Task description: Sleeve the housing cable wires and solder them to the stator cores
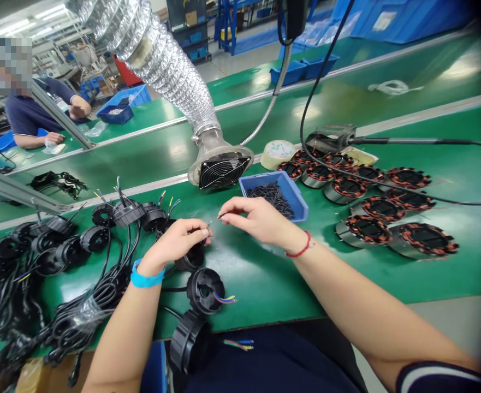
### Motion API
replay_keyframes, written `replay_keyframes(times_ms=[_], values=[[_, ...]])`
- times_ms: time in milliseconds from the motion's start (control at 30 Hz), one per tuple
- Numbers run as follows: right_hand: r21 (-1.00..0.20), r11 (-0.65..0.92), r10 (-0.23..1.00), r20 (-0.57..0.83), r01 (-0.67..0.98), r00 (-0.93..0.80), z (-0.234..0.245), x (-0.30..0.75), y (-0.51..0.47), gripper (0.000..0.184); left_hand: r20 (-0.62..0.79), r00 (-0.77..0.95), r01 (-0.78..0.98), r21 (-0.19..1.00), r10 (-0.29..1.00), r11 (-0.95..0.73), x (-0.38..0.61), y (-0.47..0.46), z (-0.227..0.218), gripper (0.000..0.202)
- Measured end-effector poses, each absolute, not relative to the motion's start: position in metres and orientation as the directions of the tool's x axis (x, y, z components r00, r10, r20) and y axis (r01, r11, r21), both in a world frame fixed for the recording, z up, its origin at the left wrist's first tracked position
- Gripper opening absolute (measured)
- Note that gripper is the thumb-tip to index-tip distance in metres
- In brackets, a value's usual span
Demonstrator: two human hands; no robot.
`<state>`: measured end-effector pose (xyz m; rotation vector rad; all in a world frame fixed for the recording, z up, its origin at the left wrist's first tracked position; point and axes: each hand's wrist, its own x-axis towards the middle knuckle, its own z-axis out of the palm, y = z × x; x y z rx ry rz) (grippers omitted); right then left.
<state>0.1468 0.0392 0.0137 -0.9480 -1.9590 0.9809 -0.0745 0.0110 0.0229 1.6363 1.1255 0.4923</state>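
Note:
My left hand [180, 240] is closed in a pinch on thin wires, and one wire's bare-looking tip pokes out past the fingertips. Just below it sits a black round plastic housing [191, 258], partly covered by the hand. Between the thumb and forefinger of my right hand [260, 218] is a short thin black tube [223, 215], close to the wire tip but apart from it. Behind that hand stands a blue bin [301, 204] of similar black tubes [271, 195]. Two more housings, a middle one [206, 291] and a nearer one [189, 341], show coloured wires.
Several wound copper stators [367, 229] stand at right, near a tape roll [278, 154]. A fan on a silver duct [221, 170] hangs ahead. Black housings with bundled cables [93, 300] fill the left. A black cord [306, 109] droops at right. A co-worker [29, 114] sits across.

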Motion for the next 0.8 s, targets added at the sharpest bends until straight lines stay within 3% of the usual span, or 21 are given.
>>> replay_keyframes(times_ms=[267,800], values=[[-0.731,0.598,0.776,0.426,0.328,-0.466,0.005,0.14,0.033,0.012,-0.215,0.5,0.492,0.868,0.839,-0.07,-0.072,0.013,0.023,0.025],[-0.614,0.706,0.693,0.494,0.353,-0.526,0.001,0.144,0.03,0.015,-0.243,0.513,0.552,0.828,0.823,-0.099,-0.068,0.013,0.023,0.024]])
